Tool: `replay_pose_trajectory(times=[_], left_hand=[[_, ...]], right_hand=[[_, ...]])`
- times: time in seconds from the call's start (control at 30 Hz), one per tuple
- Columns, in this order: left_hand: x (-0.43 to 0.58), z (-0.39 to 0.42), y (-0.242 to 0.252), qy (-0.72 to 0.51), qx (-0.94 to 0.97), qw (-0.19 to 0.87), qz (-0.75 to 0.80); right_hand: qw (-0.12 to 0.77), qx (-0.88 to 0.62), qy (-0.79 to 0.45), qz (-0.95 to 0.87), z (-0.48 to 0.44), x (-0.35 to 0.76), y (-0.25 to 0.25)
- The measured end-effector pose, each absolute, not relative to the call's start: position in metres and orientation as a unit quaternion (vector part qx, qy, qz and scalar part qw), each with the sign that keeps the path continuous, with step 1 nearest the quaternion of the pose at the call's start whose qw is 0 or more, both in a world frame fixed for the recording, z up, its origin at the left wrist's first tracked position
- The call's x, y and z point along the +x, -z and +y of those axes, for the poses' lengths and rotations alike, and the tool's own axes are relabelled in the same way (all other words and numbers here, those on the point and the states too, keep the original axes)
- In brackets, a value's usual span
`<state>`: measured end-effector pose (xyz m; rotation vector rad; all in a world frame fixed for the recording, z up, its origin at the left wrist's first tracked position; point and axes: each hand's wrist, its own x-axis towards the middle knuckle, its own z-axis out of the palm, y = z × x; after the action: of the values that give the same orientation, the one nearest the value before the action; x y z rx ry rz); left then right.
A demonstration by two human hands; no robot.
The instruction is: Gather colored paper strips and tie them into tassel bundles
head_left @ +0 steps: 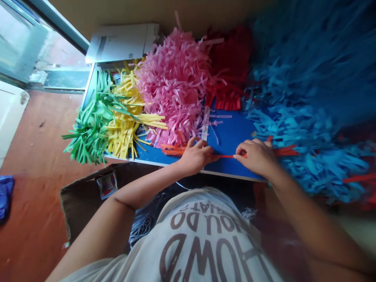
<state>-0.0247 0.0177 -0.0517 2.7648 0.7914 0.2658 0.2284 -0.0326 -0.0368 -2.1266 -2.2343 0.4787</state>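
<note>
A strip of orange tissue paper [226,156], fringed at both ends, stretches between my hands just above the blue tabletop [229,131]. My left hand [196,156] is closed around its left part, and orange fringe [174,149] sticks out beyond that hand. Thumb and fingers of my right hand [255,156] pinch the strip farther right, where more orange fringe [288,150] shows past the knuckles. Between the hands the paper looks narrow and twisted. Parts of the strip under both palms are hidden.
Behind my hands lie heaps of pink [179,78], yellow [125,121], green [94,121] and red [230,66] fringed paper. Blue fringed paper [302,137] covers the right side. A stack of white sheets [123,41] lies at the back left. Below the table edge stands a cardboard box [85,207].
</note>
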Motion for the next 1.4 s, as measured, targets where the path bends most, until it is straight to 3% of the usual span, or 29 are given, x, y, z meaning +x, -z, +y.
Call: replay_pose_trajectory(times=[0.3, 0.4, 0.6, 0.7, 0.87, 0.93, 1.03, 1.13, 1.4], left_hand=[[-0.017, 0.014, 0.052, -0.147, 0.962, 0.043, 0.227], [-0.009, 0.010, 0.056, -0.164, 0.959, 0.029, 0.228], [-0.005, 0.011, 0.060, -0.227, 0.936, 0.006, 0.269], [-0.024, 0.009, 0.029, -0.274, 0.936, 0.010, 0.222], [-0.042, 0.000, -0.034, -0.321, 0.940, 0.049, 0.102], [-0.039, -0.004, -0.042, -0.356, 0.926, 0.062, 0.113], [-0.032, -0.011, -0.036, -0.416, 0.887, 0.089, 0.180], [-0.028, -0.016, -0.025, -0.454, 0.861, 0.095, 0.209], [-0.027, -0.012, -0.021, -0.375, 0.889, 0.116, 0.235]], right_hand=[[0.101, -0.453, 0.050, -0.884, -0.046, 0.201, 0.040], [0.097, -0.446, 0.075, -0.886, -0.038, 0.199, 0.049], [0.180, -0.488, 0.064, -0.852, -0.044, 0.190, 0.030], [0.217, -0.524, -0.053, -0.822, -0.063, 0.186, -0.006], [0.276, -0.493, -0.541, -0.622, -0.062, 0.189, -0.047], [0.298, -0.458, -0.658, -0.518, -0.056, 0.185, -0.044], [0.387, -0.443, -0.692, -0.418, -0.057, 0.173, -0.032], [0.414, -0.446, -0.708, -0.358, -0.065, 0.163, -0.024], [0.459, -0.476, -0.701, -0.269, -0.072, 0.152, -0.017]])
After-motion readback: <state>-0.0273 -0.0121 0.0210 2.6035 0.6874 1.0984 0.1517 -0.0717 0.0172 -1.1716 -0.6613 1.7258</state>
